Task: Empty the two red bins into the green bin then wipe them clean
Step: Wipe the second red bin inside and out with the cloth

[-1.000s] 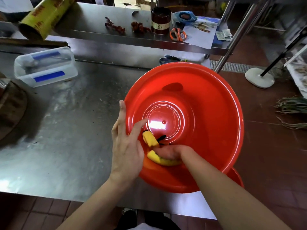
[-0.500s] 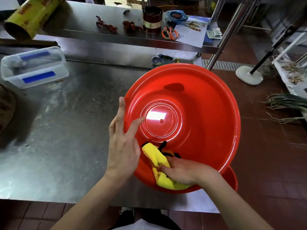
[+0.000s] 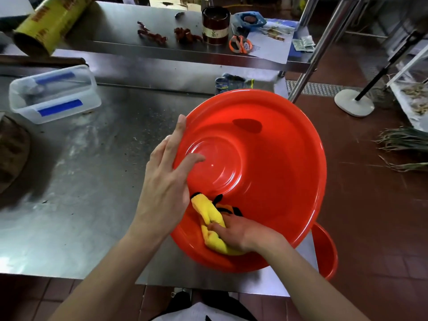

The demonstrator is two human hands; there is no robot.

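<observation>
A large red bin (image 3: 278, 163) stands tilted on the steel table, its empty inside facing me. My left hand (image 3: 164, 181) holds its left rim, thumb inside and straight fingers along the outside. My right hand (image 3: 240, 232) grips a bunched yellow cloth (image 3: 212, 218) with black and orange marks and presses it on the bin's near inner wall. A second red bin (image 3: 325, 251) peeks out from under the first at the lower right. No green bin is in view.
The steel table (image 3: 81, 193) carries a clear lidded box (image 3: 53, 93) at the left. A raised shelf (image 3: 129, 26) holds a yellow roll, a dark tin (image 3: 215, 24) and orange scissors (image 3: 240, 44). A shelf post (image 3: 308, 66) rises behind the bin. Green stalks lie on the tiled floor (image 3: 370, 205).
My right hand has dragged the yellow cloth from beside the bin's base down the near inner wall. My left hand has stayed on the left rim.
</observation>
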